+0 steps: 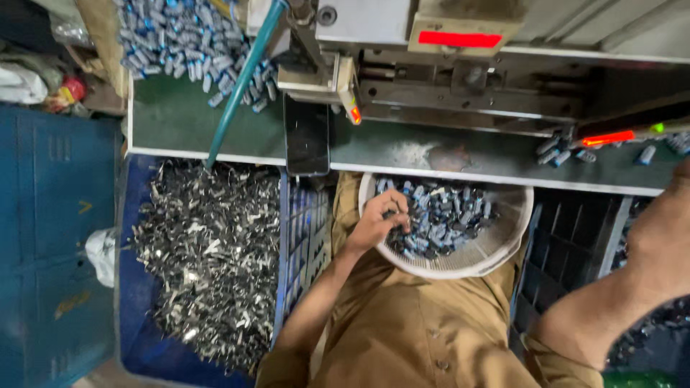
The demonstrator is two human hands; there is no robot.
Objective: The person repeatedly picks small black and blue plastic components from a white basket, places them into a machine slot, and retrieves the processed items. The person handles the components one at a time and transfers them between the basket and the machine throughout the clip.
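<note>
At right edge, right hand (683,172) cropped.

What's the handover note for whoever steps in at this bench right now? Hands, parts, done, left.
Left hand: in the white perforated basket on the lap, fingers curled among the small blue-grey parts; a firm grip can't be confirmed.
Right hand: out of frame; only the right forearm shows, raised toward the machine bench.
Parts: basket roughly half full, a big heap on the bench at far left, a few loose parts near the machine at right.
Metal scrap fills the blue bin at left.
Done: cannot tell. Left: basket and heap parts.
</note>
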